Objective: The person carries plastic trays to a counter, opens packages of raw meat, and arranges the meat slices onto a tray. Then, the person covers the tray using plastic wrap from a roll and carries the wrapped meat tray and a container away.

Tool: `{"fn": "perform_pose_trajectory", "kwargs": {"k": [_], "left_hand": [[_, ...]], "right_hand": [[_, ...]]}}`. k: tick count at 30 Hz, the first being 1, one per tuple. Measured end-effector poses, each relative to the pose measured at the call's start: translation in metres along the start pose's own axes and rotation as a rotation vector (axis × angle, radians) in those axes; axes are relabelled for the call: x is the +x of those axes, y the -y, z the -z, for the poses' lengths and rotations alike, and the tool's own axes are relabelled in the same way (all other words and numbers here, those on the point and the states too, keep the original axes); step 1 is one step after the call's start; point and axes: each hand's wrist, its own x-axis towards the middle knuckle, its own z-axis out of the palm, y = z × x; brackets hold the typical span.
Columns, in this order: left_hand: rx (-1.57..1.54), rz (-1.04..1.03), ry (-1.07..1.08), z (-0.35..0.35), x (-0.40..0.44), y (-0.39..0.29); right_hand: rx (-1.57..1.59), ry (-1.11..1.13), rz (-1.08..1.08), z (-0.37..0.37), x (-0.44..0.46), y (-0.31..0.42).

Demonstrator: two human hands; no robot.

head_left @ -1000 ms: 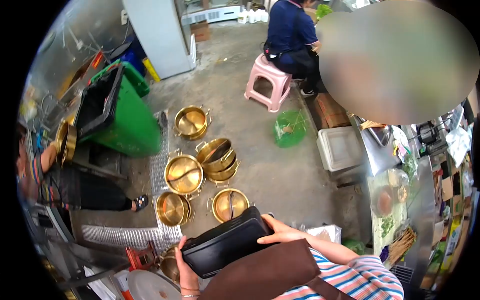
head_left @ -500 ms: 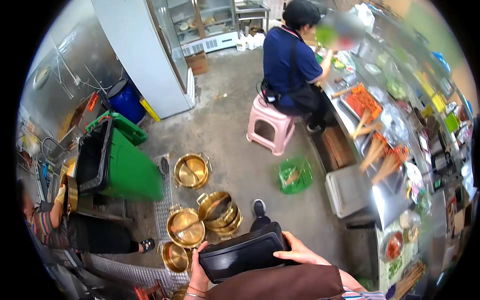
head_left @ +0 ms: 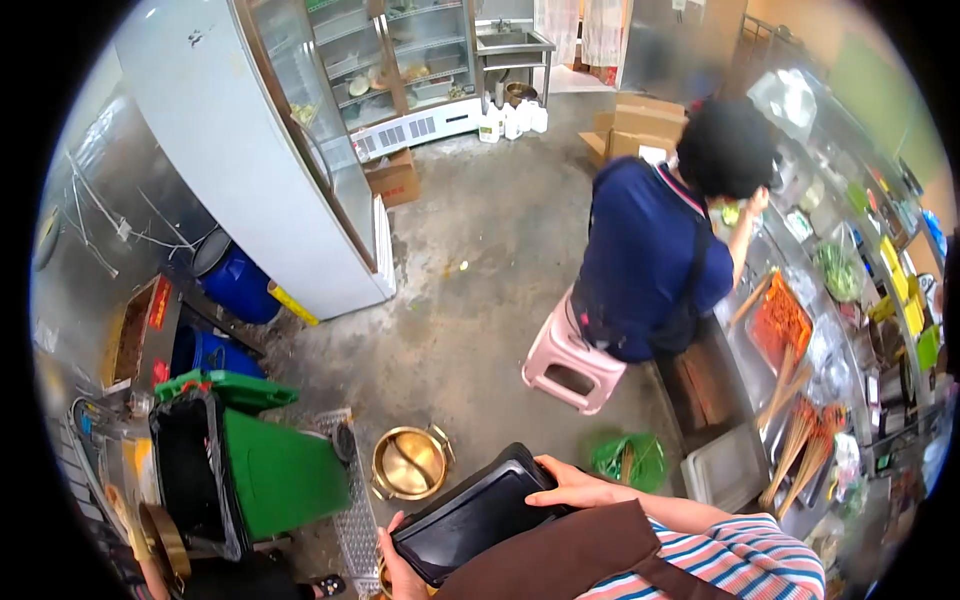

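Note:
Between my two hands I carry a black rectangular tray [head_left: 470, 515], held tilted in front of my body; its thick rim could be several nested trays, but I cannot tell. My left hand [head_left: 402, 562] is closed on its left end. Gripping the right end is my right hand [head_left: 578, 490], thumb on top and fingers underneath. A brown apron [head_left: 550, 555] covers part of the tray's near side. Just beyond the tray, a gold divided pot [head_left: 410, 462] stands on the floor.
A person in navy [head_left: 650, 260] sits on a pink stool [head_left: 575, 365] at the steel counter, which holds skewers [head_left: 800, 440]. A green basket [head_left: 630, 460] is on the floor. Left are a green wheeled bin [head_left: 285, 475] and a co-worker's arm. Ahead stand a glass-door fridge [head_left: 400, 70] and cardboard boxes [head_left: 640, 125].
My view has moved forward and tipped up, so the stacked gold pots are now mostly out of sight below. Both hands keep holding the tray. The seated person leans further over the counter.

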Motion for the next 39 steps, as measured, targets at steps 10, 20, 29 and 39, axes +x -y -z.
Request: {"fn": "perform_pose_trajectory", "kwargs": {"k": [10, 20, 29, 39], "left_hand": [[0.036, -0.103, -0.049, -0.175, 0.188, -0.121], [0.372, -0.040, 0.178, -0.366, 0.403, -0.232], [0.516, 0.072, 0.673, -0.623, 0.585, -0.311], [0.653, 0.210, 1.037, -0.859, 0.746, -0.265]], "right_hand": [[-0.065, 0.060, 0.155, 0.138, 0.225, 0.127], [0.061, -0.223, 0.191, 0.281, 0.340, 0.256], [0.355, -0.662, 0.281, 0.416, 0.451, 0.313], [0.878, -0.949, 0.475, 0.531, 0.481, 0.329]]}}
